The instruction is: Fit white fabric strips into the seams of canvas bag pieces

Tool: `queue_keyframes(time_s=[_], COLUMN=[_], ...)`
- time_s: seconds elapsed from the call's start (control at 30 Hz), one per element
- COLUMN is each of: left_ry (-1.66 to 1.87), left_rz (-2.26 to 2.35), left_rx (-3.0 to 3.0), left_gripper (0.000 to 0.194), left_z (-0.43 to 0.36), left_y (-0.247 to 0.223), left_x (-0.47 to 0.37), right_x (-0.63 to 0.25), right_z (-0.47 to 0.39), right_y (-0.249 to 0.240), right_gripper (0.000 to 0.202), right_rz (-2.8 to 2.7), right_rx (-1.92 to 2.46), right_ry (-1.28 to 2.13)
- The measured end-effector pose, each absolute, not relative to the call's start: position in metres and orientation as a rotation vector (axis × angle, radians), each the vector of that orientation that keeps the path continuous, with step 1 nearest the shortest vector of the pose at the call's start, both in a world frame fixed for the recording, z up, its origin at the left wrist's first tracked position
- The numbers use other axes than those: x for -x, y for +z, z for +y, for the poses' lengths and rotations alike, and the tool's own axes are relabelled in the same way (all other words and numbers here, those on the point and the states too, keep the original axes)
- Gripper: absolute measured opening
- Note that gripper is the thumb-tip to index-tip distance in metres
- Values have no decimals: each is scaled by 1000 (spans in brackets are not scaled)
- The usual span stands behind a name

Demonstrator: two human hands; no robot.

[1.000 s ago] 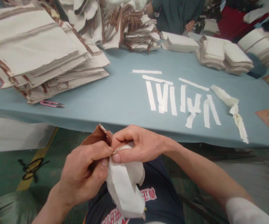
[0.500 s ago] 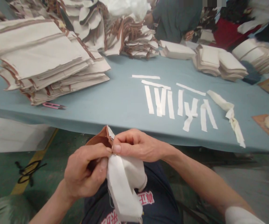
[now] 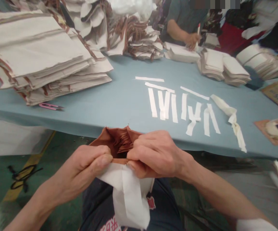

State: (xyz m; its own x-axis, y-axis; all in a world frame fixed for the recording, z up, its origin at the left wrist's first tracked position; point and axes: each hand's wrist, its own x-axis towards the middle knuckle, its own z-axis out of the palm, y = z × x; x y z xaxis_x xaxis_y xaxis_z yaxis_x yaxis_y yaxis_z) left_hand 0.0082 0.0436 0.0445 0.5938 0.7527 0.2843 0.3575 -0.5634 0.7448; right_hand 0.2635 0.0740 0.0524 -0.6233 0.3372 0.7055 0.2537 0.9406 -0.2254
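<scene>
Between my two hands is a sewn fabric piece (image 3: 131, 199), white on the near side and brown inside, with pleated brown folds showing in its opening. My left hand (image 3: 91, 170) pinches its upper edge on the left. Thumb and fingers of my right hand (image 3: 157, 155) grip the same edge a short way to the right. A strip of brown edge shows between the two pinches. The white part hangs down over my dark printed clothing. Both hands are just in front of the table edge, and the lower fingers are partly hidden.
Several white strips (image 3: 163, 104) lie on the blue table (image 3: 124, 93). Pink thread snips (image 3: 51, 106) rest beside a tall fabric stack (image 3: 45, 54) at left. Across the table, a co-worker's hand (image 3: 192, 41) holds a pen (image 3: 198, 29) over white stacked pieces (image 3: 181, 53).
My hands have moved apart along the fabric edge, and the brown opening now spreads wide. The co-worker's hand, holding a pen, has come forward over the white stack.
</scene>
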Motion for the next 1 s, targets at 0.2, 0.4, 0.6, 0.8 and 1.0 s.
queue_keyframes(time_s=[0.2,0.4,0.6,0.8,1.0], left_ry=[1009,803,760,774,579], left_rz=[842,760,624,714,782], left_rx=[-2677,-2283,-2252,-2205,-1983], left_gripper=[24,43,42,43,33], left_z=[40,49,59,53,54], left_y=[24,39,65,54,68], left_x=[2,9,-13,-13,-15], right_x=[-267,-265,-261,-264,-263], right_z=[68,70,74,72,79], right_y=[43,46,52,36,46], right_gripper=[19,23,35,37,41], right_rz=[-2194,-2232,-2261,-2303,-2321], right_rx=[417,363,347,368,393], right_ry=[358,576,425,551,771])
